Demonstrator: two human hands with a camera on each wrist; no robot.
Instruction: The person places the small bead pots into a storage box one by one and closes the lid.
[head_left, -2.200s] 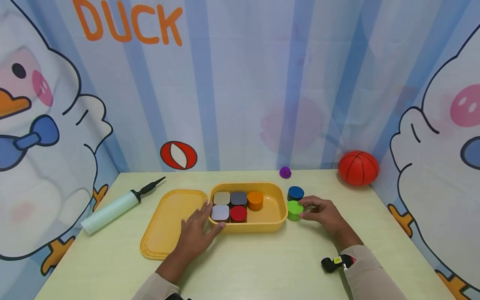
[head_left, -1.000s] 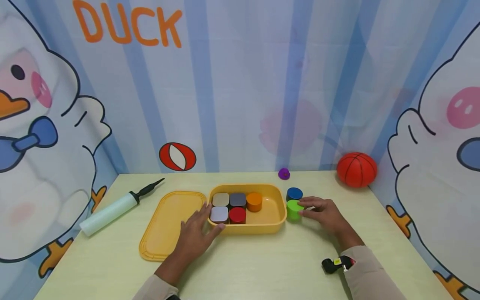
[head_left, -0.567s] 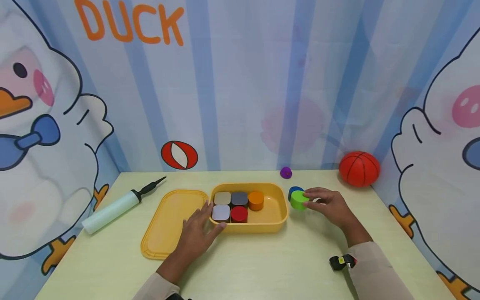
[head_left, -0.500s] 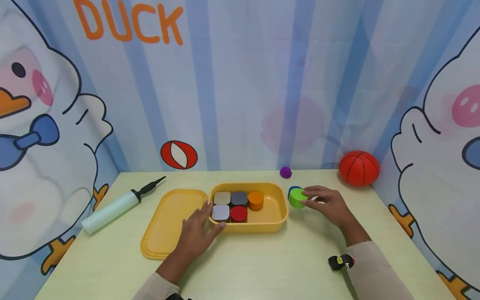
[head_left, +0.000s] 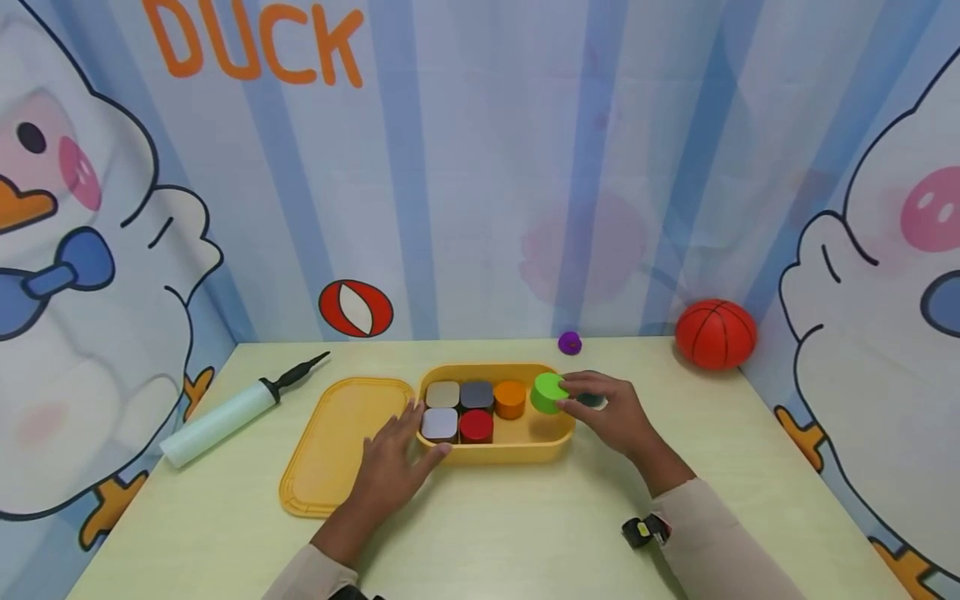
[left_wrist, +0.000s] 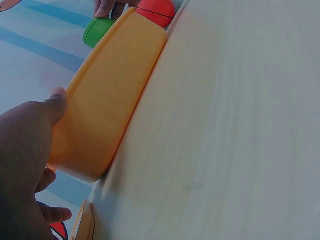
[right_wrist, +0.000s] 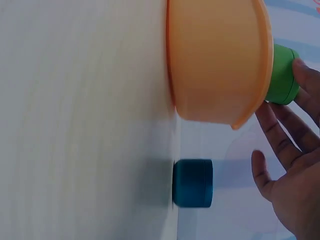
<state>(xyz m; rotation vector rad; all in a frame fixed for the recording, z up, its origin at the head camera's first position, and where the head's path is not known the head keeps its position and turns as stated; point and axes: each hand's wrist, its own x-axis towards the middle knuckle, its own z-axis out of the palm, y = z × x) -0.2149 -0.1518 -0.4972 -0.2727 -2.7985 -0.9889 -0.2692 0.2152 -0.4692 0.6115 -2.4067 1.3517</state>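
Note:
My right hand (head_left: pixel 611 412) pinches a small round green jar (head_left: pixel 547 392) between thumb and fingers, over the right part of a yellow box (head_left: pixel 495 453). In the right wrist view the green jar (right_wrist: pixel 282 75) is partly behind the box's rim. Inside the box sit an orange jar (head_left: pixel 511 400), a red jar (head_left: pixel 476 426), and beige, grey and pale lilac ones. My left hand (head_left: pixel 390 471) rests at the box's left front corner, thumb on the front rim, fingers fairly straight along the left end. A blue jar (right_wrist: pixel 194 183) stands on the table, mostly hidden behind my right hand in the head view.
A yellow lid (head_left: pixel 341 450) lies left of the box. Beyond it lies a pale green hand pump (head_left: pixel 225 423) with a black nozzle. A small purple object (head_left: pixel 570 342) and a red ball (head_left: pixel 716 334) are near the back curtain (head_left: pixel 487 208).
My right hand has picked up the green jar from the table beside the box. It has carried the jar left over the rim. My left hand has stayed in place.

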